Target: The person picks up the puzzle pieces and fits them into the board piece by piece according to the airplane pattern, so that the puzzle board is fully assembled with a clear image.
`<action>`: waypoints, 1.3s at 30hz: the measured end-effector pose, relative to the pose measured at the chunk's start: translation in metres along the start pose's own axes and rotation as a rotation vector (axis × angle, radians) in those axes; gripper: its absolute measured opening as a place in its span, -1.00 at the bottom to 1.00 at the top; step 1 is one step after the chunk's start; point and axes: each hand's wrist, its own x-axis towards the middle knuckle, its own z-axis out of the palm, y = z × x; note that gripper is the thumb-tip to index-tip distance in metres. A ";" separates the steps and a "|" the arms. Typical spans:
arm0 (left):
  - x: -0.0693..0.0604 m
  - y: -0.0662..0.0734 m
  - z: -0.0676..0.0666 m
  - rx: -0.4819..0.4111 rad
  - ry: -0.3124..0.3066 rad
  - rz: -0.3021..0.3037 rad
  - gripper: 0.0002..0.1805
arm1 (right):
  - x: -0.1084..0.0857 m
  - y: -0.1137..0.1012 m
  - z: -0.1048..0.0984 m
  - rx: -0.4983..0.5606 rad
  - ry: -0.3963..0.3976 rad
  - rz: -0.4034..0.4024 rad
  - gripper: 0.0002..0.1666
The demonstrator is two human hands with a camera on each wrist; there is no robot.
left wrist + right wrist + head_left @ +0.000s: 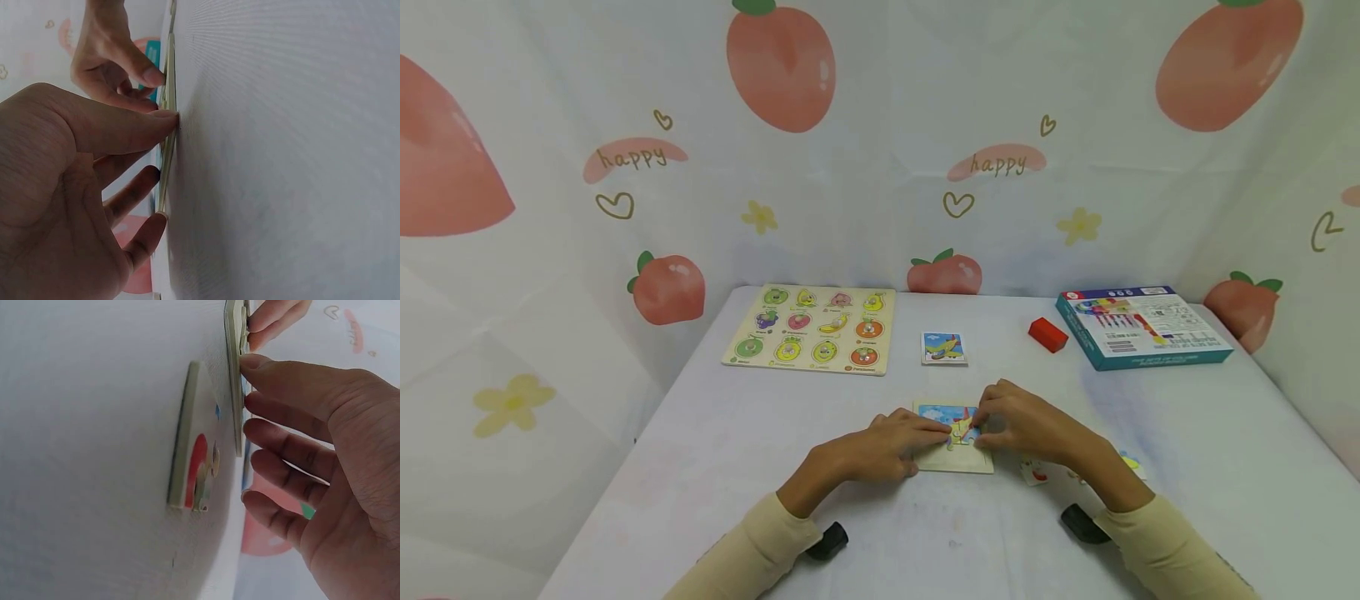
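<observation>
A small wooden jigsaw board [951, 461] with a blue-sky and yellow airplane picture lies flat between the hands. My left hand [891, 446] holds it at the left side, thumb at the near corner and index finger reaching over the picture. In the left wrist view, the left thumb [164, 122] touches the board's edge. My right hand [1018, 421] pinches a puzzle piece [972, 423] at the picture's right part, with its fingertips partly covering it. The right wrist view shows the right fingers [287, 440] spread apart, close to the board's side.
A fruit board [805, 329] lies at the back left, an airplane picture card [943, 348] behind the jigsaw. A red block [1048, 335] is beside a flat box [1142, 325] at the back right. Loose picture pieces [1034, 472] lie by the right forearm.
</observation>
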 end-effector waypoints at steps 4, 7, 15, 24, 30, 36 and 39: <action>0.001 0.000 0.000 0.001 0.001 -0.001 -0.28 | 0.001 0.000 -0.001 0.011 -0.018 0.029 -0.79; 0.001 0.000 0.001 0.001 0.002 -0.001 -0.29 | 0.002 -0.001 -0.002 0.016 -0.025 0.041 -0.79; 0.000 0.001 0.000 -0.002 -0.004 0.000 -0.29 | 0.002 0.000 0.000 0.011 -0.035 0.041 -0.79; 0.002 0.002 -0.001 -0.005 0.006 -0.001 -0.28 | 0.003 0.001 0.001 0.001 -0.016 0.017 -0.79; 0.002 0.002 0.000 -0.002 0.007 -0.001 -0.28 | 0.003 0.001 0.000 -0.022 -0.030 0.012 -0.77; 0.002 0.002 0.000 0.000 0.002 0.000 -0.28 | 0.003 0.000 0.000 -0.006 -0.032 0.018 -0.78; 0.002 0.001 -0.001 0.007 0.002 0.006 -0.29 | 0.003 0.000 0.000 0.011 -0.034 0.015 -0.79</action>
